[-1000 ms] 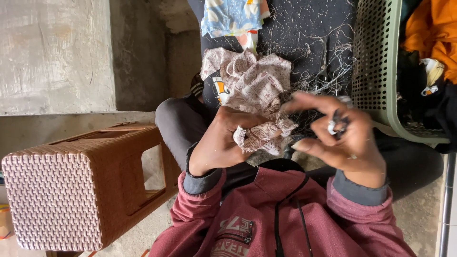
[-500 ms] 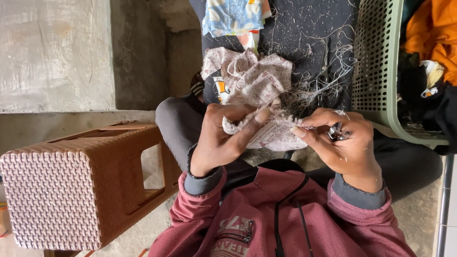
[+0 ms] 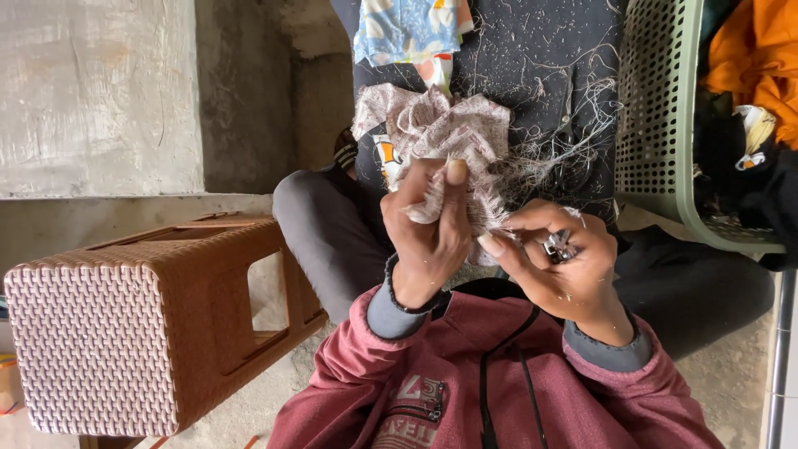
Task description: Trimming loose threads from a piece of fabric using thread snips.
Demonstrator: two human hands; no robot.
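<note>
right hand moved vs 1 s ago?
Yes. The right hand has closed in leftward, away from the green basket, and now pinches the patterned fabric beside the left hand.

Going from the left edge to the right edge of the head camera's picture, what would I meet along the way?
Brown woven-pattern stool → left hand gripping the bunched patterned cloth → right hand with a small metal tool → green perforated basket → orange garment inside it.
</note>
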